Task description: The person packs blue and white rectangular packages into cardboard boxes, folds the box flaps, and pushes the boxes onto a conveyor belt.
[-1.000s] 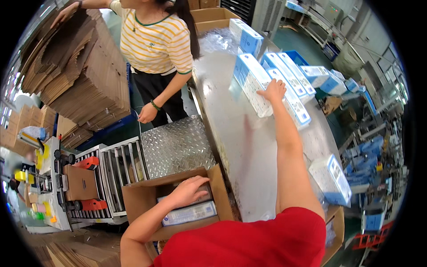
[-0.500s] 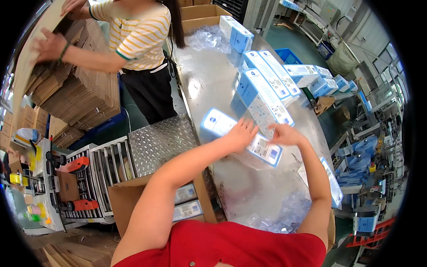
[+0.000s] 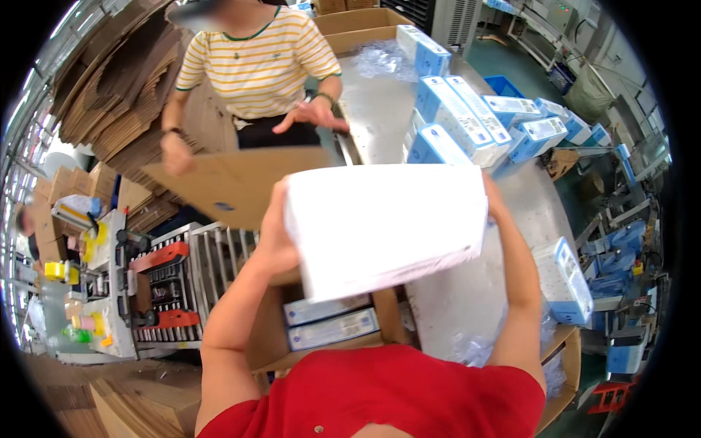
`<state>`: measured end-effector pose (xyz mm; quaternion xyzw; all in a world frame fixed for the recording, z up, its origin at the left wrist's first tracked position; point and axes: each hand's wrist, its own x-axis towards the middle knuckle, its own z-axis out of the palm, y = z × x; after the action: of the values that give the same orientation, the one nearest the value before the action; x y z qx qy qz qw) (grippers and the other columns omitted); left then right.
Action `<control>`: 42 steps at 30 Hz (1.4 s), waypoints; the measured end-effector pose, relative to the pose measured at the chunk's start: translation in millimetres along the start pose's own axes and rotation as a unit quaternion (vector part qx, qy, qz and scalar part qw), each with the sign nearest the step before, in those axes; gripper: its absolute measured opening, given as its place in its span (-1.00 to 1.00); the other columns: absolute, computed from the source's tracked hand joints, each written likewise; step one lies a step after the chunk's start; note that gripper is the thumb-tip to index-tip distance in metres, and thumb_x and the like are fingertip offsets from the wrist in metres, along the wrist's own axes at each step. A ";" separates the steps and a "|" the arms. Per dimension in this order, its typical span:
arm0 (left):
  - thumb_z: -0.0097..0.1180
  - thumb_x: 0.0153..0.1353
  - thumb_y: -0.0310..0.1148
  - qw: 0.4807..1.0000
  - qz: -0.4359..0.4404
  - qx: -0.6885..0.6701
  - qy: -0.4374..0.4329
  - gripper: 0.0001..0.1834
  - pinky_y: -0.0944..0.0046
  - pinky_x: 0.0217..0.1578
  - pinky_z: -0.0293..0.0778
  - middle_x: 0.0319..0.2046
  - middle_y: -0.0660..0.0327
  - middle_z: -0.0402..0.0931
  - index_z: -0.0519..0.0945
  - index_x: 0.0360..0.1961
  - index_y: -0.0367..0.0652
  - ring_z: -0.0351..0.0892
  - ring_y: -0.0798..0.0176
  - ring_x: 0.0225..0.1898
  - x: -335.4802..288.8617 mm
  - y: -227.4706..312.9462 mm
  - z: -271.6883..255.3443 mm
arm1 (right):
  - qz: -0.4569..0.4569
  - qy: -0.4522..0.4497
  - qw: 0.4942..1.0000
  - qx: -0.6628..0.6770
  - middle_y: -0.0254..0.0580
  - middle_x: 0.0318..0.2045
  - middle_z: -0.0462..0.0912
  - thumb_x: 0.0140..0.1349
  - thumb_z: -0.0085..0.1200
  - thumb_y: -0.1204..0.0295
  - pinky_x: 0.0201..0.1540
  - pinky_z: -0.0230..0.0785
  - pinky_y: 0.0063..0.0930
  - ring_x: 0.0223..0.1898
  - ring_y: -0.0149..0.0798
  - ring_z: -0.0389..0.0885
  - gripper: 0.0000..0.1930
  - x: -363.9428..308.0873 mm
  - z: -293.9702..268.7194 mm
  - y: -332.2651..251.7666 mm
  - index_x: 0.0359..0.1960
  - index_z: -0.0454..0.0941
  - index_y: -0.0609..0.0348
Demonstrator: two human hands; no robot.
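A large white-faced box (image 3: 387, 226) is raised in front of me, above the metal table's near edge, its plain side toward me. My left hand (image 3: 276, 237) is closed on its left end, and my right hand (image 3: 493, 201) grips the right end; some fingers are hidden behind it. Below it, an open cardboard carton (image 3: 391, 314) holds blue-and-white boxes (image 3: 332, 332) lying side by side. More blue-and-white boxes (image 3: 456, 109) stand on the table beyond, one partly covered by the raised box.
Across from me, a person in a striped shirt (image 3: 255, 66) holds a brown cardboard sheet (image 3: 234, 186). A roller conveyor (image 3: 212, 270) runs at left. Clear plastic pieces (image 3: 383, 58) lie on the metal table (image 3: 380, 131). Another blue-and-white box (image 3: 562, 281) stands at right.
My hands have moved from the boxes on the table to the ends of the raised white-faced box. The co-worker has turned toward me, with the cardboard sheet now lower and nearer.
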<state>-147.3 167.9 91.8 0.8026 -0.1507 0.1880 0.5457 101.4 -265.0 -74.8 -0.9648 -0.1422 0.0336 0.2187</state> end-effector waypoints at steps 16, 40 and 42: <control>0.21 0.07 -0.02 0.840 -0.170 0.225 -0.462 -0.31 -0.09 0.16 0.19 0.06 -0.06 0.38 0.33 0.14 -0.19 0.31 -0.21 0.14 -280.9 -127.2 92.8 | 0.041 0.166 0.975 0.142 0.03 -0.20 0.62 -0.21 0.45 0.28 -0.12 0.41 -0.25 -0.13 -0.05 0.61 -0.33 -106.5 -46.4 -156.3 -0.05 0.40 0.26; 0.07 0.14 0.13 0.719 -0.362 0.277 -0.525 -0.18 0.02 0.11 0.37 0.17 -0.16 0.35 0.35 0.21 -0.36 0.41 -0.21 0.14 -205.4 -121.8 22.6 | -0.310 -0.231 0.893 -0.229 0.13 0.19 0.26 0.13 -0.03 0.34 0.12 0.14 0.30 0.17 0.13 0.29 -0.47 -215.6 275.4 -328.7 0.17 0.34 0.25; 0.10 0.12 0.13 0.729 -0.383 0.366 -0.434 -0.03 -0.03 0.26 0.15 0.36 -0.21 -0.05 0.08 0.35 -0.34 0.08 -0.31 0.32 -250.8 -159.9 28.3 | -0.259 -0.238 0.881 -0.317 0.23 0.23 0.21 0.16 -0.07 0.33 0.04 0.26 0.29 0.13 0.23 0.35 -0.50 -220.6 283.0 -320.6 0.17 0.35 0.21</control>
<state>-293.7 208.1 -165.5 0.9240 0.0296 -0.3649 0.1106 -229.0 65.0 -191.1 -0.8742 -0.4379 0.1578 -0.1381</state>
